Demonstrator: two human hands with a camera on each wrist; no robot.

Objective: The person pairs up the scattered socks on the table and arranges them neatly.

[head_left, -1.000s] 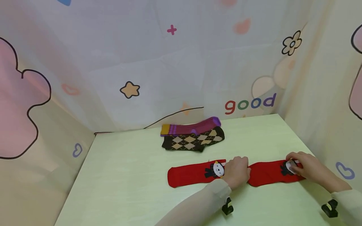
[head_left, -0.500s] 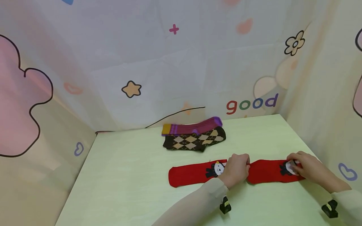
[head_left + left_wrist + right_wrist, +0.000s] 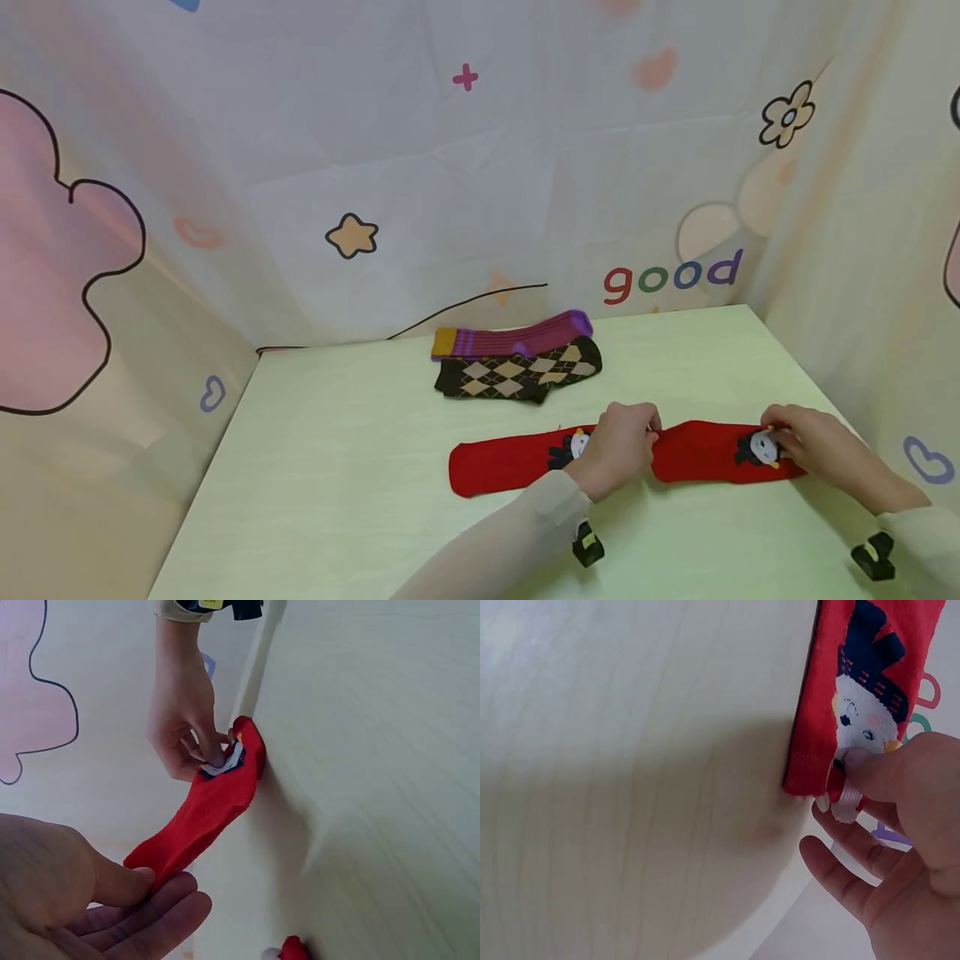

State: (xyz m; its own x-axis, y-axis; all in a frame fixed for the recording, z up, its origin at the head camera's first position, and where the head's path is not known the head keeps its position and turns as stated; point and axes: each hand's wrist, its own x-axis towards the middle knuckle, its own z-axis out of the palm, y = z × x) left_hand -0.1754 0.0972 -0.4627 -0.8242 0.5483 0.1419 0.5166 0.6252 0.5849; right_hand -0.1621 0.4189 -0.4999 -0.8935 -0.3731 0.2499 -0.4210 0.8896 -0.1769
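Observation:
A red sock [image 3: 701, 452] with a white-faced figure near its cuff stretches between both hands, lifted a little off the table. My left hand [image 3: 617, 448] pinches its toe end between thumb and fingers, which the left wrist view shows closely. At the cuff, my right hand [image 3: 813, 442] grips the fabric, its thumb [image 3: 866, 771] pressed on the figure's face. A second red sock [image 3: 498, 465] with the same kind of figure lies flat to the left, its cuff end partly hidden behind my left hand.
Farther back on the pale table [image 3: 337, 467] lie a brown argyle sock [image 3: 517, 377] and a purple striped sock [image 3: 502, 340] with a yellow end, partly overlapping. A printed curtain [image 3: 420, 192] rises along the back and sides.
The held red sock has risen slightly and shifted a little left, with my left hand moving left at its toe. The head view has drifted slightly. Both hands keep their hold.

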